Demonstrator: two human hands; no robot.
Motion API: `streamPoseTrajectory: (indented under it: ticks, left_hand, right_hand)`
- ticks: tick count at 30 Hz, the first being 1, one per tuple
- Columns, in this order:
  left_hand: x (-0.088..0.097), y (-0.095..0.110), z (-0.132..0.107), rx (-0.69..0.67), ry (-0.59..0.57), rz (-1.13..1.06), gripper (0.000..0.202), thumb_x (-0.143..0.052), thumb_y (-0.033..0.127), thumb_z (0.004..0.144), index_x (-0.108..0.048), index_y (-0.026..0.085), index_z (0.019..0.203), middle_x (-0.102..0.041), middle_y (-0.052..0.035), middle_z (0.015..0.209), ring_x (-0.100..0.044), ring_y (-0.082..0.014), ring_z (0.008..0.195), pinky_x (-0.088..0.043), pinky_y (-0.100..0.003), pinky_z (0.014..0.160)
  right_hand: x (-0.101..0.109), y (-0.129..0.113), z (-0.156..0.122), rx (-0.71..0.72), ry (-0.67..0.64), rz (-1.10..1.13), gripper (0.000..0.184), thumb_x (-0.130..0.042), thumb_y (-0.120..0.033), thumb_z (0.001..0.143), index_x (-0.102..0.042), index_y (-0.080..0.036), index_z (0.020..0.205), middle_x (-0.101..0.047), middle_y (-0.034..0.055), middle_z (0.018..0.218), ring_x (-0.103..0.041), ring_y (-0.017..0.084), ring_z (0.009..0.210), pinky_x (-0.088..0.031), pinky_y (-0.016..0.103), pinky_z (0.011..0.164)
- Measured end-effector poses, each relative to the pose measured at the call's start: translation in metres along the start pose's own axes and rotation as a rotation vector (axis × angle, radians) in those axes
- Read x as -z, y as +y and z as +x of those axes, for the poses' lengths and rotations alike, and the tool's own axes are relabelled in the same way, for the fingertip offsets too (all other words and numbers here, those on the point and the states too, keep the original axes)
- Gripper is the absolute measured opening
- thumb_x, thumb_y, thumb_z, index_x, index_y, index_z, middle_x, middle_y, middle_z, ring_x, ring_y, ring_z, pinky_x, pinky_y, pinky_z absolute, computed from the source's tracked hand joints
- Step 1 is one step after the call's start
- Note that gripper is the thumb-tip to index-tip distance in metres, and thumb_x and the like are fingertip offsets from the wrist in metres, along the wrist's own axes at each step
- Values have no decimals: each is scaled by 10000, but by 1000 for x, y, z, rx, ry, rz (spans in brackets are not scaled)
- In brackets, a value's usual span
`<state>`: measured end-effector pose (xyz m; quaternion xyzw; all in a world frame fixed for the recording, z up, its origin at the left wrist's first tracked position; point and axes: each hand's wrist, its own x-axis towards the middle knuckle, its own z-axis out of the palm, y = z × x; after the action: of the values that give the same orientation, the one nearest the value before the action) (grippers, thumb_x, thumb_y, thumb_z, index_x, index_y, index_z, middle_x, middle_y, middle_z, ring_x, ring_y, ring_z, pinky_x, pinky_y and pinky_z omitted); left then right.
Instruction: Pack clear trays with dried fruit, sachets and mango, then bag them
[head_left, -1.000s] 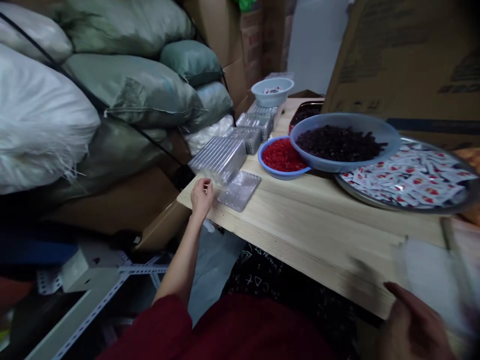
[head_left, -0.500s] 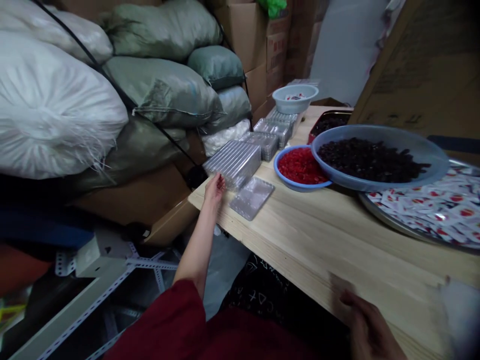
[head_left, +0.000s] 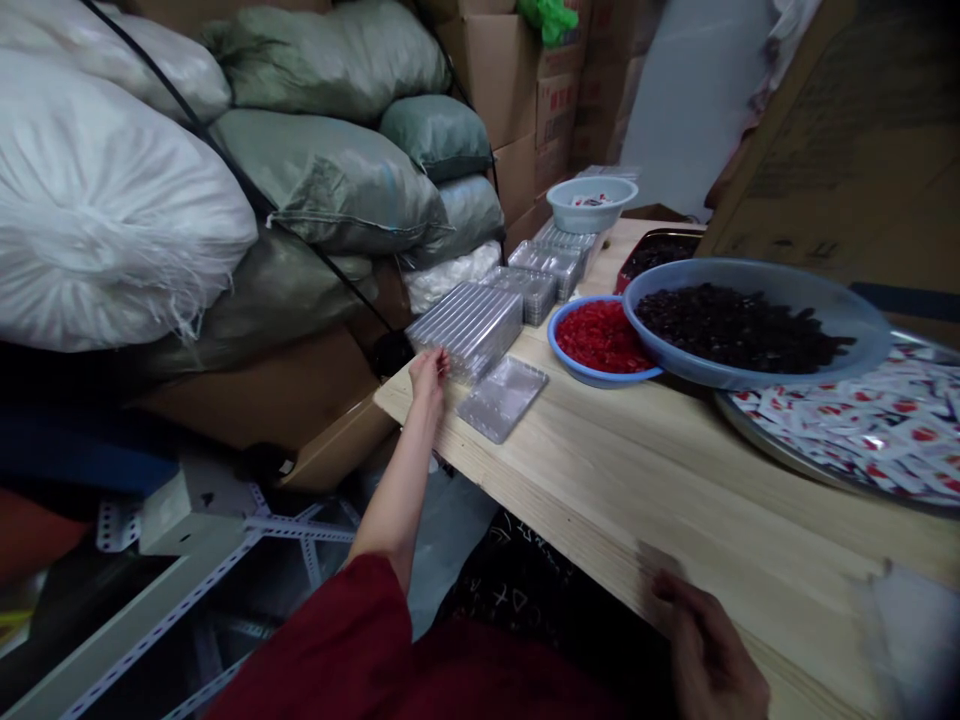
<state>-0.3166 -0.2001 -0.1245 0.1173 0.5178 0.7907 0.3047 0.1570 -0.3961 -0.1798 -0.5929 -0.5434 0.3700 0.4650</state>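
My left hand is at the near left corner of a stack of clear plastic cases, its fingers curled in against the stack's lower edge. Just right of it, a single clear flat case lies on the wooden table. Low in the view, my right hand is above the table's front edge, thumb and fingers pinched together. A thin, see-through flat piece sticks out from its fingertips; blur hides what kind it is.
More case stacks run back to a pale basin. A blue bowl of red pieces, a larger bowl of dark pieces and a round tray of printed packets stand right. Filled sacks are piled left.
My right hand has shifted a little left and toward the table edge, with the flat piece still in its fingers. My left hand stays at the stack's corner.
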Motion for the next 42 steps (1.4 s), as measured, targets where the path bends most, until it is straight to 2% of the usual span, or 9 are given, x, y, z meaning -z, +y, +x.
streamPoseTrajectory:
  ticks: [12, 15, 19, 23, 26, 29, 32, 37, 42]
  left_hand:
    - [20, 22, -17, -163, -6, -40, 109, -662, 207, 702, -561, 168, 698, -551, 48, 672, -496, -59, 592, -421, -185, 609]
    - [24, 45, -47, -238, -84, -111, 121, -672, 215, 720, -558, 177, 726, -534, 42, 712, -505, -63, 631, -441, -181, 634]
    - [6, 59, -129, -223, -433, -168, 138, -714, 232, 780, -586, 181, 779, -546, 10, 779, -541, -90, 694, -491, -214, 683]
    - [-17, 15, -231, 29, -702, -107, 107, -712, 261, 855, -631, 193, 851, -584, -11, 849, -576, -106, 696, -517, -247, 666]
    - [-15, -37, -288, 330, -836, 0, 136, -689, 312, 899, -632, 190, 881, -617, -26, 902, -591, -111, 704, -540, -273, 691]
    - [1, -77, -304, 456, -812, 225, 209, -714, 352, 884, -636, 189, 989, -657, -58, 1041, -624, -120, 785, -562, -290, 768]
    - [8, -89, -283, 277, -653, 424, 381, -770, 365, 829, -600, 221, 1138, -650, -80, 1196, -647, -147, 903, -567, -322, 854]
    - [-30, -29, -262, -118, -607, 469, 367, -733, 396, 877, -643, 245, 1199, -662, -92, 1271, -647, -195, 1080, -506, -376, 1046]
    - [-67, 76, -309, -138, -760, 155, 454, -513, 654, 918, -640, 444, 1301, -525, 61, 1512, -451, -296, 1451, -522, -467, 1128]
  right_hand:
    - [2, -2, 6, -10, -28, -11, 395, -612, -544, 916, -715, -186, 1047, -734, 101, 1053, -694, 275, 997, -537, 443, 976]
    - [-2, -6, 9, 1, -22, 21, 383, -620, -533, 915, -714, -191, 1061, -725, 100, 1064, -682, 273, 1018, -505, 470, 1021]
    - [-22, -36, 12, -54, -78, 114, 478, -702, -517, 878, -672, -245, 1269, -683, 107, 1257, -656, 275, 1117, -472, 496, 1068]
    - [-48, -74, 25, -314, -309, 611, 665, -608, -596, 928, -427, -367, 1525, -610, 97, 1410, -663, 247, 1113, -580, 435, 881]
    - [-52, -70, 46, -405, -164, 778, 802, -718, -540, 857, -370, -343, 1552, -696, 68, 1202, -684, 185, 893, -566, 338, 752]
    - [-34, -35, 63, -332, 103, 604, 905, -792, -453, 774, -377, -277, 1559, -654, -25, 848, -533, 108, 609, -472, 262, 601]
    - [-7, 0, 71, -238, 90, 301, 825, -705, -475, 832, -404, -232, 1560, -586, -32, 760, -422, 114, 563, -433, 280, 562]
    - [15, 19, 81, 30, 103, -164, 683, -667, -456, 858, -553, -165, 1465, -585, 129, 1117, -578, 217, 892, -535, 454, 892]
    - [36, -44, 74, 61, 146, -144, 577, -657, -562, 883, -655, -208, 1339, -570, 160, 1376, -525, 330, 1303, -416, 573, 1122]
